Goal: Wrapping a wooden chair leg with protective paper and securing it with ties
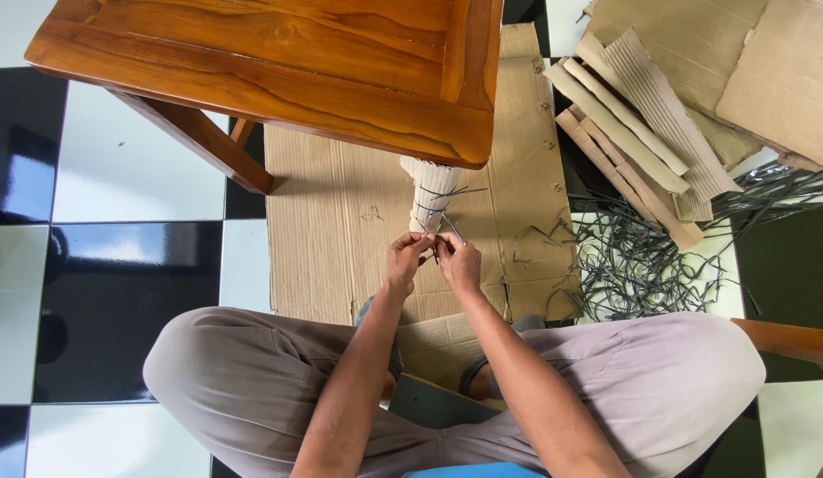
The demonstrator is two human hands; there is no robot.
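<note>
A: Hands first. Left hand [405, 258] and right hand [457, 261] meet just below the wrapped table leg [432, 193], fingers pinched together on the ends of a dark strap [453, 228]. The leg is sheathed in corrugated cardboard and stands under the corner of the wooden table [279, 62].

B: Risks?

A: My guess: a strap end slips out of the pinch, the band goes slack, and the cardboard sleeve loosens or slides on the leg. Pulling unevenly could also skew the band against the ones already above it.

B: Containers?

A: None seen. Loose dark straps [642, 261] lie in a heap on the floor to the right; corrugated offcuts [642, 115] are stacked beyond them; a flat cardboard sheet [341, 230] lies under the leg.
</note>
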